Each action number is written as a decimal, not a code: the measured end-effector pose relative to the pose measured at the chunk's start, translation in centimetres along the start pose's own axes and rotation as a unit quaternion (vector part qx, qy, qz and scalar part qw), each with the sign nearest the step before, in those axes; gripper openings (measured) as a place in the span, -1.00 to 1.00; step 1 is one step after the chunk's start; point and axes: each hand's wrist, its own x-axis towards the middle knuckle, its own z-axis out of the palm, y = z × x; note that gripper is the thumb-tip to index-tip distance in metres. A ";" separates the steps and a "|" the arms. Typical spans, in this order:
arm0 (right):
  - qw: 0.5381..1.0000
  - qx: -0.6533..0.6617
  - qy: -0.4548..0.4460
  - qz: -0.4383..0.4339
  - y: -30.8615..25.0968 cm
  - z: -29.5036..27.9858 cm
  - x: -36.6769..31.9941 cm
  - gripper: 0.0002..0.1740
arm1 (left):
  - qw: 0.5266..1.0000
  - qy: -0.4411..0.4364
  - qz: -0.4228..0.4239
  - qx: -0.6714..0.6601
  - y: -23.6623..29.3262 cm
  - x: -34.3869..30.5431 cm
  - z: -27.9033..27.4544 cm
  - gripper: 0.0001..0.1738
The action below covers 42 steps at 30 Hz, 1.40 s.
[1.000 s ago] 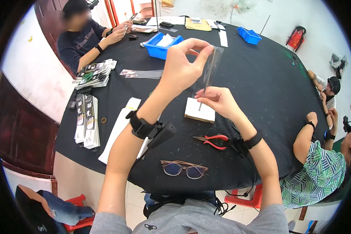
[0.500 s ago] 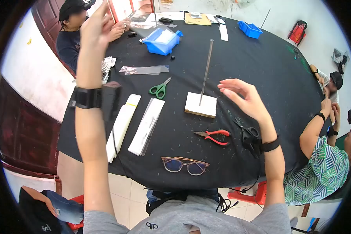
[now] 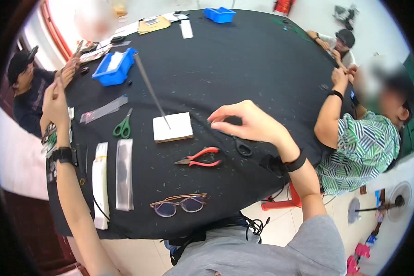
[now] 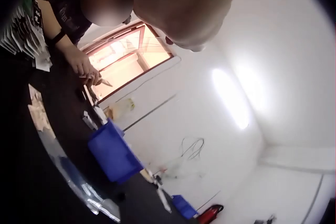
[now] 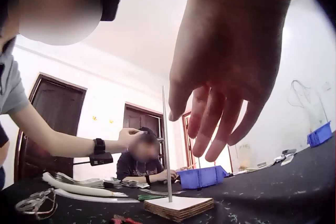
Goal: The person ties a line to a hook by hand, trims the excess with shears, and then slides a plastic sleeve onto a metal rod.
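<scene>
A white block [image 3: 172, 127] lies on the black table [image 3: 244, 64] with a thin metal rod [image 3: 151, 91] standing in it; the rod [image 5: 166, 145] and block [image 5: 178, 206] also show in the right wrist view. My right hand [image 3: 244, 123] hovers just right of the block with relaxed fingers [image 5: 215, 113] and holds nothing. My left hand [image 3: 55, 99] is raised over the table's left edge, fingers pointing up, and I see nothing in it. The left wrist view shows only the heel of that hand [image 4: 184, 3].
Red pliers [image 3: 198, 157], black scissors [image 3: 240, 146], green scissors [image 3: 123, 126] and glasses [image 3: 179, 204] lie around the block. Clear sleeves [image 3: 124, 172] and a white stack [image 3: 101, 184] sit front left. A blue bin [image 3: 115, 66] is at the back left. Other people sit around the table.
My left hand let go of the clear sleeve at the rod and rose up to the left. My right hand left the rod's base. My head turned right.
</scene>
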 end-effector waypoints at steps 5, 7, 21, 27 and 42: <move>1.000 -0.016 -0.016 -0.004 1.0 -0.3 -1.5 -0.77 | 0.975 -0.209 0.067 0.038 2.9 -7.8 4.5 -0.77; 1.000 -0.017 -0.019 0.000 1.2 -0.5 -1.9 -0.78 | 0.956 -0.280 0.028 0.081 3.6 -10.3 5.5 -0.72; 0.993 -0.023 0.082 0.077 2.5 -2.8 -1.5 -0.77 | 0.919 -0.365 -0.087 -0.125 11.5 -2.3 1.3 -0.71; 0.991 -0.011 0.107 0.077 1.0 -1.3 -0.3 -0.77 | 0.883 -0.338 -0.091 -0.312 23.3 0.6 -11.5 -0.71; 0.933 -0.148 0.267 0.191 5.7 -7.2 2.0 -0.69 | 0.691 -0.297 0.051 -0.657 25.4 -4.0 -20.5 -0.70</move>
